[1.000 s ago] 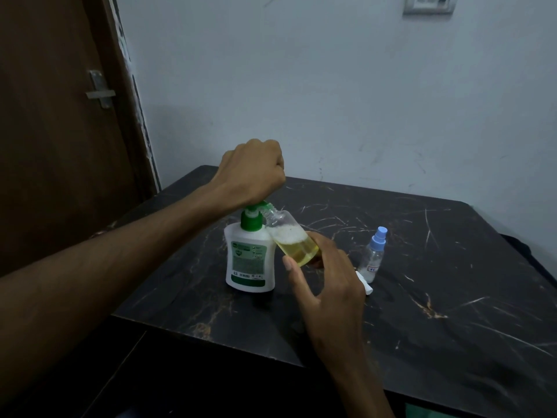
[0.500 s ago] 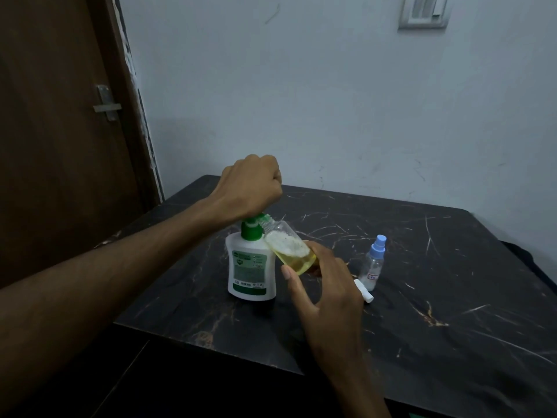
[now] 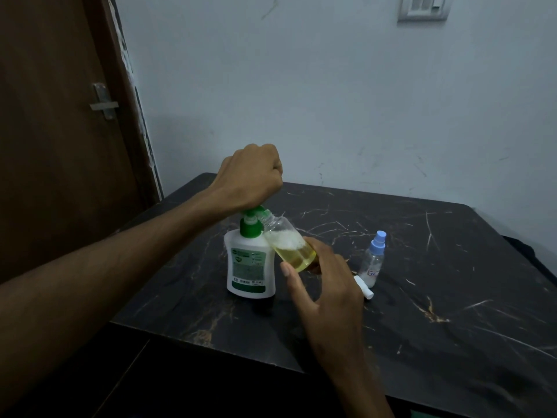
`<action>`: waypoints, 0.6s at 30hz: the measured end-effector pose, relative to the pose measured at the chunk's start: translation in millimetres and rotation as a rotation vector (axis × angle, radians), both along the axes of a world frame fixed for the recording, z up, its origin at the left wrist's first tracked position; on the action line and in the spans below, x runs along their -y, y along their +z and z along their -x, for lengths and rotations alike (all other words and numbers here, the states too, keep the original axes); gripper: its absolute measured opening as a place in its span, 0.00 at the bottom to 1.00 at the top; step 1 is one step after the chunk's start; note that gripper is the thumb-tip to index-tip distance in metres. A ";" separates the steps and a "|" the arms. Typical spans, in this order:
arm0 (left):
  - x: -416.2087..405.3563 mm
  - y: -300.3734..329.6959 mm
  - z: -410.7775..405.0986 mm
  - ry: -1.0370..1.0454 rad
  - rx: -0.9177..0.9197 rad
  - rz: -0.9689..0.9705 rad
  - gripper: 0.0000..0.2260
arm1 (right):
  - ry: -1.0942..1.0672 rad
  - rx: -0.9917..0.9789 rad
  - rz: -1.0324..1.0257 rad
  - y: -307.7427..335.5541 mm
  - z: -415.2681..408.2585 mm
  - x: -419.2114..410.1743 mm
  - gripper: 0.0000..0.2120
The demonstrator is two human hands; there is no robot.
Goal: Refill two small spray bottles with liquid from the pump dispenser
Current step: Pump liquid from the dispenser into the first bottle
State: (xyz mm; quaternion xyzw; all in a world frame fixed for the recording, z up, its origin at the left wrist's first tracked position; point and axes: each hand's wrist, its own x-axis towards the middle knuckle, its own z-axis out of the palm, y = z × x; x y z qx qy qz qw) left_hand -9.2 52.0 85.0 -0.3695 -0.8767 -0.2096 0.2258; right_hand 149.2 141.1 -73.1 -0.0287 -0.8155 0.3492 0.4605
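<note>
Left hand (image 3: 251,176) is balled into a fist sitting right on the green pump head of the pump dispenser (image 3: 250,263), which stands on the dark marble surface (image 3: 437,312). Right hand (image 3: 327,285) has its fingers wrapped round an uncapped spray bottle (image 3: 291,244), tilted with its neck up at the nozzle, yellow liquid and foam inside. The second spray bottle (image 3: 373,259), blue-capped, stands just to the right, with a white sprayer top (image 3: 363,286) lying beside it.

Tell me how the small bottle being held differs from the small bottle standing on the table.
The held bottle is tilted, its open mouth at the pump dispenser spout; the standing bottle is upright on the table. The held one has no cap; the standing one wears a blue spray cap. The held one contains yellow liquid and foam; the standing one looks nearly empty. Both are small, clear.
</note>
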 end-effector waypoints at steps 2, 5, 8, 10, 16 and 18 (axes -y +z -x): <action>-1.6 -1.3 0.3 -0.011 0.004 -0.012 0.12 | -0.007 0.012 -0.006 -0.9 0.6 -1.0 0.23; 0.1 -6.7 0.4 0.002 0.023 -0.018 0.15 | -0.012 0.026 -0.014 -1.2 1.0 -0.5 0.23; 1.6 -6.1 1.2 0.012 -0.011 0.004 0.13 | -0.016 0.022 -0.015 -0.3 0.6 0.4 0.23; 0.5 -2.1 0.8 0.009 -0.043 0.025 0.12 | -0.014 0.016 -0.010 0.2 -0.4 0.5 0.23; -2.4 -3.8 3.6 -0.030 -0.030 0.014 0.13 | -0.017 0.019 -0.016 0.0 1.0 -0.4 0.23; 0.1 -6.1 3.8 -0.045 -0.011 0.007 0.15 | -0.016 0.018 -0.018 0.1 1.4 0.1 0.24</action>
